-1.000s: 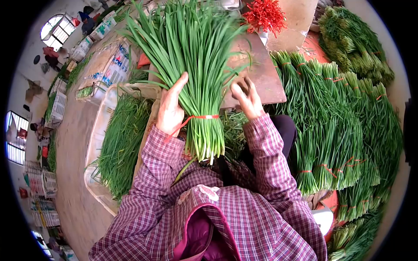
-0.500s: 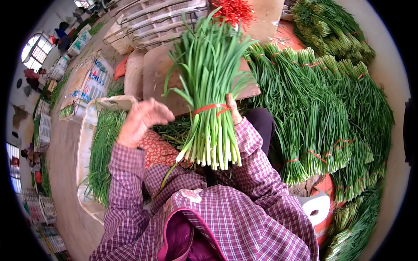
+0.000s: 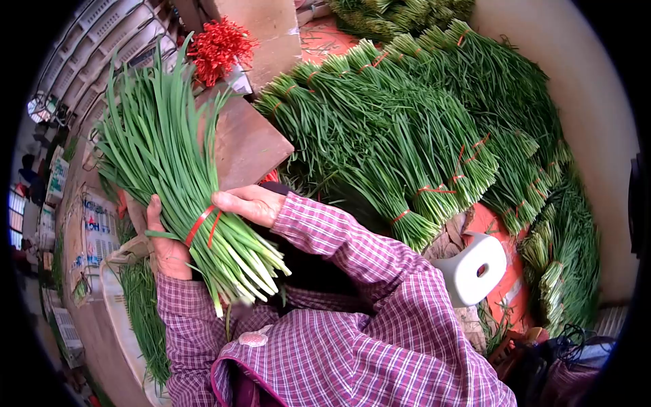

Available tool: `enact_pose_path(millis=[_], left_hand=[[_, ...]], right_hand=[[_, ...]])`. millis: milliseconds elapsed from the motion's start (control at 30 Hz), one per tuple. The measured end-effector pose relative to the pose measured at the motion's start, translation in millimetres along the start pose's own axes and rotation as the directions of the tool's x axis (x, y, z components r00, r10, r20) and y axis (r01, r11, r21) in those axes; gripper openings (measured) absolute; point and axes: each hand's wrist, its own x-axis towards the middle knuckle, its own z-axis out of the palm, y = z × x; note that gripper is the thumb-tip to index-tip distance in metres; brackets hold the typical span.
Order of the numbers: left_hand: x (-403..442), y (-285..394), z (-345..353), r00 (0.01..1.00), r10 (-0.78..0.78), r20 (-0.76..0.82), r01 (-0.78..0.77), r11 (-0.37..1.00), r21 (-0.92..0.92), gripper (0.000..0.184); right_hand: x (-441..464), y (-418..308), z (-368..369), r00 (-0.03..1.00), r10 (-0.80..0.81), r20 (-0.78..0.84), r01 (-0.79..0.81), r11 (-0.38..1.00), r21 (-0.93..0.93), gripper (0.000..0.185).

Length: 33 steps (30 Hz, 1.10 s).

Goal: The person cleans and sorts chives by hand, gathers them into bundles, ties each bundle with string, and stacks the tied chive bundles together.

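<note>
A bundle of garlic chives [image 3: 159,156], bound near its pale stem ends by a red tie [image 3: 202,225], lies tilted across both hands in front of me. My left hand [image 3: 168,247] cups the bundle from its left side, thumb up, with the fingers largely hidden beneath the stems. On the other side my right hand [image 3: 251,203] grips it beside the tie, thumb on the stems. The leaves fan out toward the upper left, and the cut white ends point down to the right.
Many tied chive bundles [image 3: 407,136] lie in rows at the right. A bunch of red ties [image 3: 220,49] stands beyond a brown board [image 3: 247,146]. A white stool [image 3: 475,270] is at my right; a crate [image 3: 122,325] of loose chives stands at my left.
My left hand, raised and off the bundle before, now holds its left side. My view has turned to the right, and the bundle has tilted, its stem ends swinging rightward.
</note>
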Motion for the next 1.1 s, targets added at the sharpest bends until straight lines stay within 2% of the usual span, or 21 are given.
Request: enact_pose_path(millis=[67,100,133,200,333,400,433,467,500,533,567,600,633,667,700,733,800,867,1000,1033,1100], left_hand=[[12,-1,4,0.999,0.037,0.0,-0.037,0.999,0.021,0.05],[14,1,12,1.0,-0.014,0.012,0.014,1.0,-0.006,0.048],[13,3,22,0.998,-0.063,0.021,0.064,0.998,-0.029,0.047],[16,1,44,0.993,-0.082,0.079,0.082,0.997,0.005,0.043],[16,-9,78,0.972,-0.136,0.193,0.131,0.991,0.036,0.042],[18,-13,90,0.983,-0.111,0.148,0.104,0.993,0.056,0.042],[17,-14,93,0.974,-0.116,0.197,0.111,0.993,0.033,0.042],[25,-19,81,0.975,-0.044,0.217,0.043,0.999,0.01,0.047],[23,-18,81,0.98,-0.003,0.199,0.006,1.0,-0.014,0.051],[25,-15,76,0.983,0.018,0.183,-0.018,1.0,-0.006,0.051],[28,-12,70,0.987,0.041,0.156,-0.043,0.999,0.005,0.051],[32,-8,63,0.99,0.065,0.127,-0.068,0.998,0.015,0.051],[36,-3,56,0.991,0.094,0.096,-0.097,0.995,0.027,0.051],[41,0,47,0.99,0.12,0.073,-0.123,0.992,0.04,0.05],[47,4,38,0.988,0.149,0.038,-0.151,0.987,0.05,0.05],[54,7,28,0.985,0.17,0.006,-0.17,0.983,0.063,0.05],[64,12,9,0.976,0.21,-0.061,-0.204,0.975,0.092,0.05],[74,13,-11,0.963,0.236,-0.13,-0.22,0.968,0.122,0.05],[83,-2,-40,0.939,0.229,-0.256,-0.19,0.967,0.168,0.05],[85,-3,-46,0.931,0.221,-0.292,-0.175,0.969,0.176,0.05],[79,-12,-56,0.917,0.212,-0.339,-0.157,0.971,0.183,0.05]], right_hand=[[-21,-3,-8,0.979,-0.144,-0.143,0.118,0.977,-0.175,0.091],[-22,0,-9,0.975,-0.157,-0.155,0.129,0.975,-0.179,0.098],[-32,-2,-16,0.983,-0.096,-0.158,0.064,0.978,-0.201,0.091],[-36,-5,-19,0.952,-0.17,-0.254,0.098,0.957,-0.274,0.094],[-48,-14,-28,0.91,-0.31,-0.275,0.181,0.895,-0.408,0.104],[-59,-15,-33,0.936,-0.246,-0.252,0.192,0.956,-0.221,0.093],[-66,-18,-41,0.936,-0.256,-0.242,0.205,0.955,-0.216,0.078],[-73,-22,-51,0.935,-0.266,-0.234,0.218,0.953,-0.209,0.063],[-77,-23,-68,0.9,-0.296,-0.321,0.218,0.942,-0.257,0.049],[-89,-26,-86,0.873,-0.226,-0.433,0.199,0.974,-0.107,0.037],[-98,-26,-110,0.78,-0.241,-0.577,0.167,0.97,-0.179,0.024],[-100,-1,-153,0.637,-0.308,-0.707,0.115,0.944,-0.308,0.017],[-109,7,-185,0.464,-0.304,-0.832,-0.02,0.936,-0.352,0.011],[-119,8,-217,0.368,-0.279,-0.887,-0.12,0.932,-0.343,0.01],[-127,27,-259,0.3,-0.412,-0.861,-0.257,0.834,-0.488,0.012],[-133,33,-288,0.252,-0.355,-0.9,-0.455,0.778,-0.434,0.015],[-131,38,-324,0.209,-0.376,-0.903,-0.653,0.633,-0.415,0.024],[-116,46,-358,0.194,-0.334,-0.922,-0.758,0.546,-0.357,0.024],[-67,66,-422,0.221,-0.195,-0.956,-0.902,0.332,-0.276,0.037],[-60,76,-436,0.235,-0.188,-0.954,-0.905,0.317,-0.286,0.04],[-49,81,-444,0.229,-0.175,-0.958,-0.906,0.322,-0.275,0.036]])
